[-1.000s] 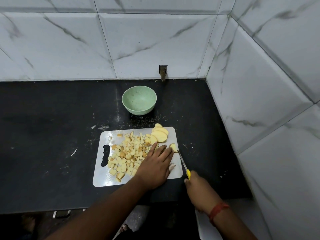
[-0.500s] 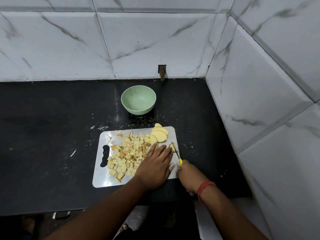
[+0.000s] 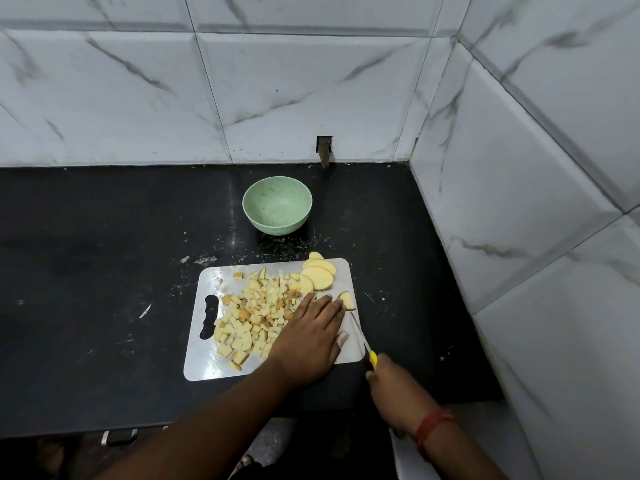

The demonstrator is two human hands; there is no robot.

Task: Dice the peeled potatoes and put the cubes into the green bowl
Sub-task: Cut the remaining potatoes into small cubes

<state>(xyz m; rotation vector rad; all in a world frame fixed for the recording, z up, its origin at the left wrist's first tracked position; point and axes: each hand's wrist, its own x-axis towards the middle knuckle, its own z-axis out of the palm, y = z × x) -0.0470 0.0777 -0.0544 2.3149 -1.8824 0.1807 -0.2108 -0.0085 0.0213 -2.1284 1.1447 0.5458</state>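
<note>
A white cutting board [image 3: 207,365] lies on the black counter with a heap of potato cubes [image 3: 256,317] on it. Several potato slices [image 3: 318,275] sit at the board's far right corner, and a small potato piece [image 3: 347,301] lies by my fingertips. My left hand [image 3: 310,337] lies flat over the board's right part, fingers straight, pressing down on potato that it hides. My right hand [image 3: 394,389] grips the yellow handle of a knife [image 3: 360,336], whose blade lies along the board's right edge. The green bowl [image 3: 277,206] stands empty behind the board.
The black counter [image 3: 86,271] ends at tiled walls at the back and close on the right. Crumbs and small scraps are scattered between bowl and board. A dark notch with a metal stub [image 3: 324,150] sits in the back wall.
My right hand pushed the knife forward along the board's right edge, then drew it back toward me. My left hand and the potato stayed put.
</note>
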